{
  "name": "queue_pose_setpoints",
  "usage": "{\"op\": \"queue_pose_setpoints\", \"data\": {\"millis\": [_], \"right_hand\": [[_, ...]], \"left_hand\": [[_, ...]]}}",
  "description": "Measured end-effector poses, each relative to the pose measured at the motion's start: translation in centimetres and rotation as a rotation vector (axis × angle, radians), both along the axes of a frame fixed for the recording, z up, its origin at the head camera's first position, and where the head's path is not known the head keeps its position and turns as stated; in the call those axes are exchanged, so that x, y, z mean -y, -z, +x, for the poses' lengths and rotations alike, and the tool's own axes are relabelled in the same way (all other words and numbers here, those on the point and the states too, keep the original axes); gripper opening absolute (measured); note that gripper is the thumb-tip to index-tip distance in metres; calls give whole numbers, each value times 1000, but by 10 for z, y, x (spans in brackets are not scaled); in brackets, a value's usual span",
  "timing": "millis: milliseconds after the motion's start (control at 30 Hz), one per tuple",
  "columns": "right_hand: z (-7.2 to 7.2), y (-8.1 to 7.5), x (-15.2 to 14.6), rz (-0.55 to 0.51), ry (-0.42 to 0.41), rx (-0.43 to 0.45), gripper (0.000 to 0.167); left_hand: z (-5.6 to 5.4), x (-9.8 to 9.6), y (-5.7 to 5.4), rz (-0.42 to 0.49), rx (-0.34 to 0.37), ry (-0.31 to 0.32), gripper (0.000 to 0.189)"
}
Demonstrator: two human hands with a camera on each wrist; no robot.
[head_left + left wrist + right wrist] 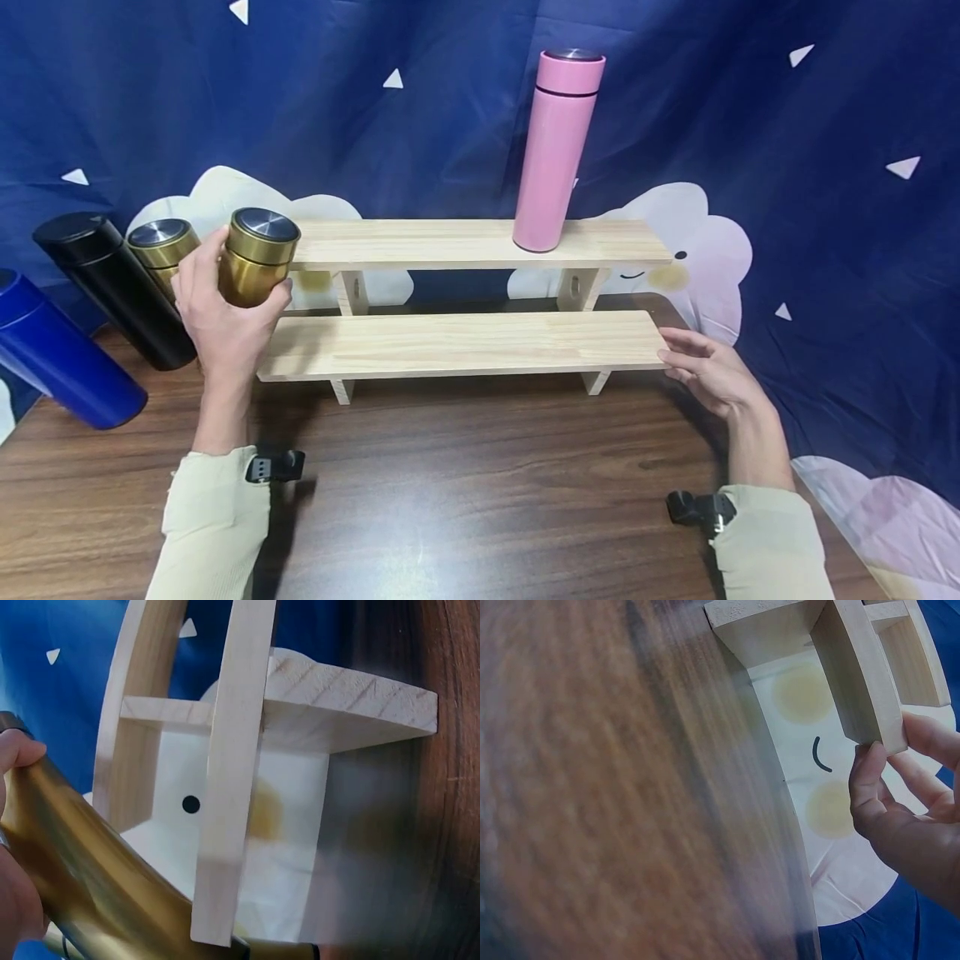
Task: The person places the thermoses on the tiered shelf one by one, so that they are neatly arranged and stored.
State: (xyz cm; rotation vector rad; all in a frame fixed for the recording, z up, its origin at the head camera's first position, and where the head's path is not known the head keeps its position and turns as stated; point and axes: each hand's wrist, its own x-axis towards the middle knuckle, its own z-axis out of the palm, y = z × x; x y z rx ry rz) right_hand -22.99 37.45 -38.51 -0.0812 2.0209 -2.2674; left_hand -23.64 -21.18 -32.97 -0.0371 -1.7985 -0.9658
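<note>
My left hand (225, 325) grips a gold thermos flask (257, 265) with a dark steel-topped lid, at the left end of a two-tier wooden shelf (465, 343). In the left wrist view the held flask (105, 859) slants past the board's end; whether it touches the wood I cannot tell. At the opposite end, my right hand (711, 371) pinches the tip of the lower board. Thumb below and fingers above show around this board (862, 682) in the right wrist view. On the upper board, a pink flask (558, 154) stands upright toward the right.
Left of the shelf stand a second gold flask (163, 246), partly hidden by my hand, a black flask (116, 287) and a blue flask (63, 354). A brown wooden table (480, 483) lies beneath. Behind hangs a dark blue cloth (450, 108) with clouds and triangles.
</note>
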Motion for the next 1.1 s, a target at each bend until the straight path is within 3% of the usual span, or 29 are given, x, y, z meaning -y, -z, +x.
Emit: {"op": "queue_pose_setpoints", "data": {"millis": [300, 567, 1100], "right_hand": [[0, 0, -1, -7, -3, 9, 32], [-1, -1, 0, 3, -12, -13, 32], [0, 0, -1, 5, -4, 0, 33]], "left_hand": [[-2, -9, -4, -94, -30, 14, 67], [-1, -17, -7, -160, 12, 8, 68], [-5, -42, -17, -257, -12, 92, 68]]}}
